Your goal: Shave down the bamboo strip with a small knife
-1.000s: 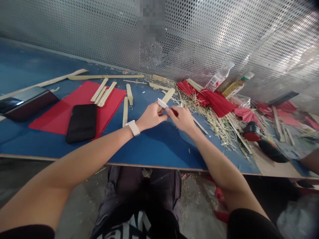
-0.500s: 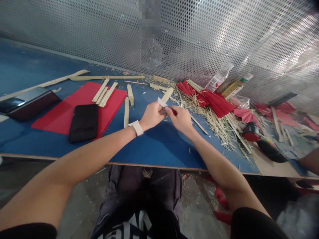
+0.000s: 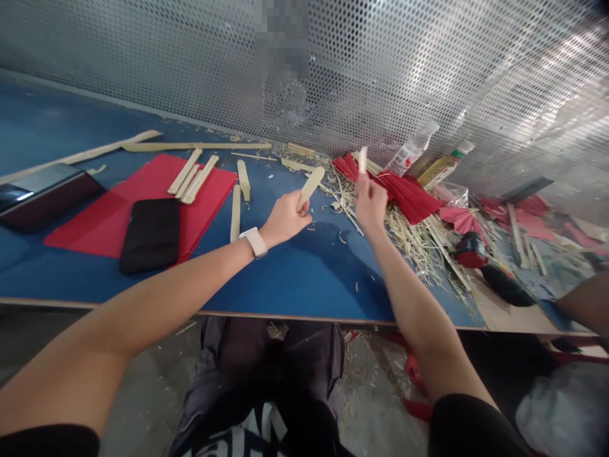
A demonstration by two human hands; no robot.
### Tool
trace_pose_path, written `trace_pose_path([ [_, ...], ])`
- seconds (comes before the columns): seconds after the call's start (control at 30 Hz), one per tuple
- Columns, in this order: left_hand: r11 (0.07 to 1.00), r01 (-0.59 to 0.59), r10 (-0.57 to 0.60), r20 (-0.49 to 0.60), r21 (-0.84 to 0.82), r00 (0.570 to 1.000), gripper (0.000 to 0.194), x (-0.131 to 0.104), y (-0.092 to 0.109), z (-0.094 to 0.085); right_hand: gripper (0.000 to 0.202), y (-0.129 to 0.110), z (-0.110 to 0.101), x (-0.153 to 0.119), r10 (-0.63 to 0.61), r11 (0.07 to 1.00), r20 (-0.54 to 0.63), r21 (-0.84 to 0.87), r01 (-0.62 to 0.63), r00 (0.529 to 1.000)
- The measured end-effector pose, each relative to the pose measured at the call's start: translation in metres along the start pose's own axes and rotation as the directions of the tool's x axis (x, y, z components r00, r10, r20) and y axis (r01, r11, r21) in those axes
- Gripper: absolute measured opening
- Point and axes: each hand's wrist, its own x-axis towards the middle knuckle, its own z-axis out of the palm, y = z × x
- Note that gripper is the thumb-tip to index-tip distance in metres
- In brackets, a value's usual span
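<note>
Left hand (image 3: pixel 284 219) was closed around the lower end of a flat bamboo slat (image 3: pixel 310 185), which tilted up and away over the middle of the desk (image 3: pixel 304 279). Right hand (image 3: pixel 370 202) was raised just to the right, apart from the slat, fingers shut on a small pale blade-like piece (image 3: pixel 362 158) pointing up; what it was could not be made out. A white wristband (image 3: pixel 254 242) sat on the left wrist. Writing: two plastic bottles (image 3: pixel 413 150) with labels lay against the back wall, print too small to read. The desk had a blue top with a bare wooden front edge. On it lay a red sheet (image 3: pixel 118 209) carrying a black pouch (image 3: pixel 150 233) and loose bamboo slats (image 3: pixel 193 178), a dark phone-like slab (image 3: pixel 42 193) at far left, and folded red paper fans (image 3: pixel 404 190) among straw-coloured shavings (image 3: pixel 419 244) to the right. A perforated metal screen (image 3: pixel 143 57) formed the wall behind. Another person's arm (image 3: pixel 583 301) showed at the right edge. The floor under the desk was grey and littered with shavings.
</note>
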Motion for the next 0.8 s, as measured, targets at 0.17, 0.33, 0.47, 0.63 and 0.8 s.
trace_pose_path([
  [0.17,0.998,-0.054,0.054,-0.005,0.024,0.999,0.038,-0.001,0.0,-0.001,0.061,-0.046,0.03,-0.032,-0.123,0.992,0.137,0.058,0.116,0.983],
  [0.33,0.996,-0.083,0.085,-0.061,0.029,0.995,0.039,0.0,-0.006,0.001,0.056,-0.05,0.028,-0.039,-0.123,0.99,0.27,-0.027,0.135,0.955],
  [0.47,0.988,-0.139,0.144,-0.07,0.064,0.987,0.047,0.001,-0.013,0.006,0.052,-0.047,0.027,-0.039,-0.132,0.979,0.307,-0.11,0.173,0.943],
  [0.63,0.983,-0.152,0.16,-0.075,0.103,0.984,0.05,0.001,-0.018,0.009,0.05,-0.049,0.028,-0.041,-0.122,0.965,0.317,-0.182,0.187,0.941],
  [0.8,0.985,-0.129,0.133,-0.022,0.117,0.991,0.048,0.001,-0.017,0.008,0.05,-0.049,0.029,-0.043,-0.128,0.952,0.317,-0.226,0.206,0.94],
])
